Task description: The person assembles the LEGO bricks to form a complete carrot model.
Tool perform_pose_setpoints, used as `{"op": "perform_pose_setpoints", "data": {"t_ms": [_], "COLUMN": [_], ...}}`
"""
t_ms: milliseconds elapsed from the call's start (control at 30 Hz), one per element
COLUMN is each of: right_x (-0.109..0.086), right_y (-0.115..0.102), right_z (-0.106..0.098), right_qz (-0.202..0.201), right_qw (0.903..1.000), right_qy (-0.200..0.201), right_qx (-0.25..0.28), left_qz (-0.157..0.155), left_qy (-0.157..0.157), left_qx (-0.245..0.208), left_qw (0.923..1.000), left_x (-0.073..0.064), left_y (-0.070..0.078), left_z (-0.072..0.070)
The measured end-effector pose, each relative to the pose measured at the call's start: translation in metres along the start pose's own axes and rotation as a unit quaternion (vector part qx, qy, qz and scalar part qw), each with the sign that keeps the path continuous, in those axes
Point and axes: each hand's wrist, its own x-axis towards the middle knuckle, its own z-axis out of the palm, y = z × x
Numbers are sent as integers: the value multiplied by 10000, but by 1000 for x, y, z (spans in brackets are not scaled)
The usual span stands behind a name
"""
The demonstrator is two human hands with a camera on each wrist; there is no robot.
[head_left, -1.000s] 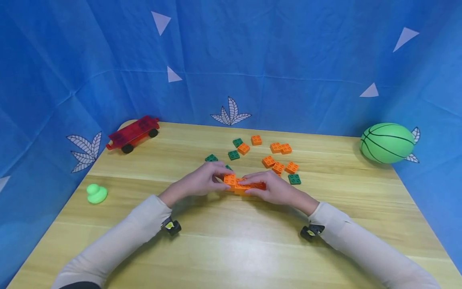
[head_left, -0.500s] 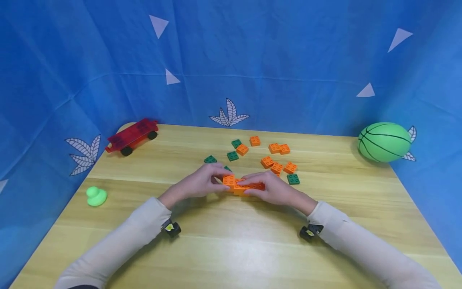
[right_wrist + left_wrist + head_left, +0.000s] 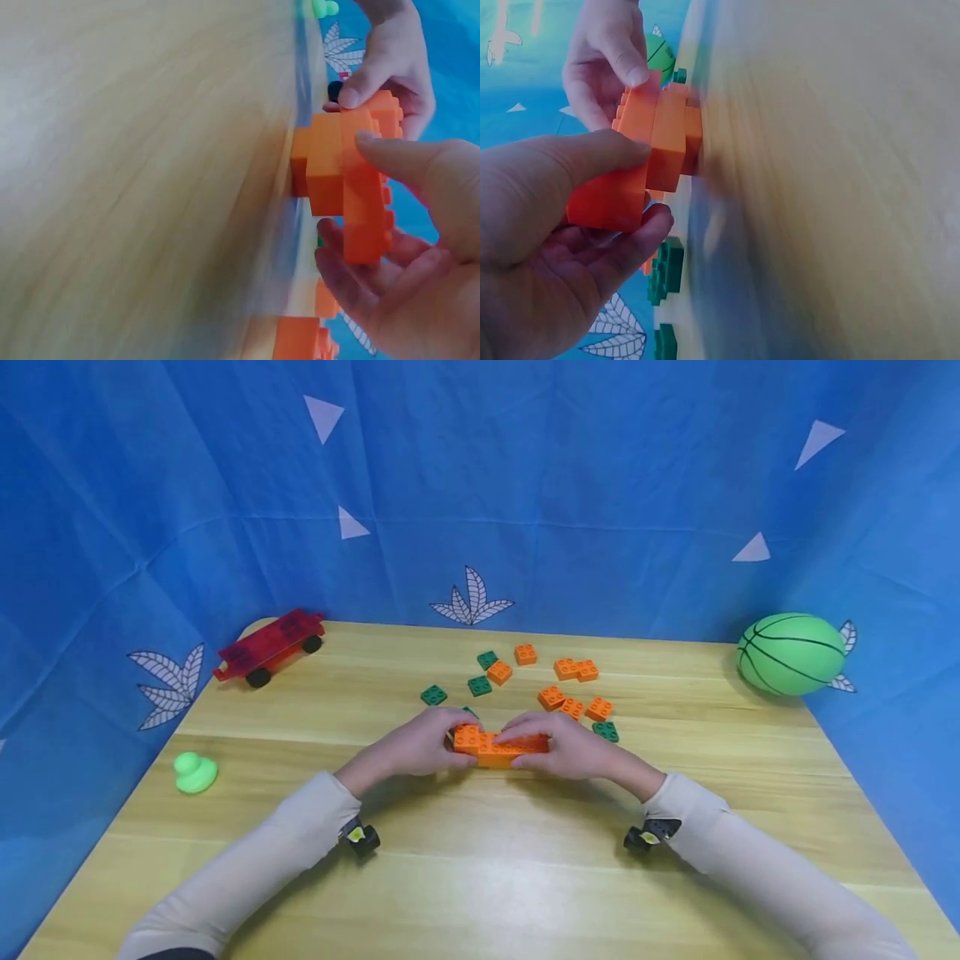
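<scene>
Orange toy building bricks form a stepped stack point(image 3: 495, 758) at the middle of the table, between both hands. Seen from the wrists, its long top row overhangs narrower layers point(image 3: 667, 146) toward the tabletop. My left hand point(image 3: 423, 745) pinches the orange brick point(image 3: 604, 196) at the row's left end, thumb on the near side and fingers on the far side. At the other end, my right hand point(image 3: 577, 747) grips the top row point(image 3: 361, 217) between thumb and fingers. Part of the stack's far side is hidden by the fingers.
Behind the hands lie loose orange bricks point(image 3: 551, 697) and green bricks point(image 3: 480, 685). A red toy cart point(image 3: 272, 647) stands at the back left, a light green duck-shaped toy point(image 3: 195, 773) at the left edge. One green ball point(image 3: 791, 654) sits back right. Blue cloth point(image 3: 600, 485) surrounds the table point(image 3: 480, 893).
The left-end orange brick, which stood out of line with the row, now sits level with its neighbours. Both hands keep their grip. The head view has shifted slightly.
</scene>
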Motion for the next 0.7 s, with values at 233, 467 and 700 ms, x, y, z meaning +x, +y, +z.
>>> {"op": "perform_pose_setpoints", "data": {"t_ms": [233,467,700], "right_x": [-7,-3,-8], "right_y": [-2,-4,-1], "right_z": [-5,-3,-15], "right_qz": [683,678,879], "right_qw": [9970,9974,9958], "right_qy": [269,221,228], "right_qx": [-254,-139,-82], "left_qz": [-156,-37,-51], "left_qy": [64,134,122], "left_qx": [80,182,57], "left_qw": [9998,9997,9999], "left_x": [1,13,11], "left_y": [-1,5,5], "left_z": [0,11,11]}}
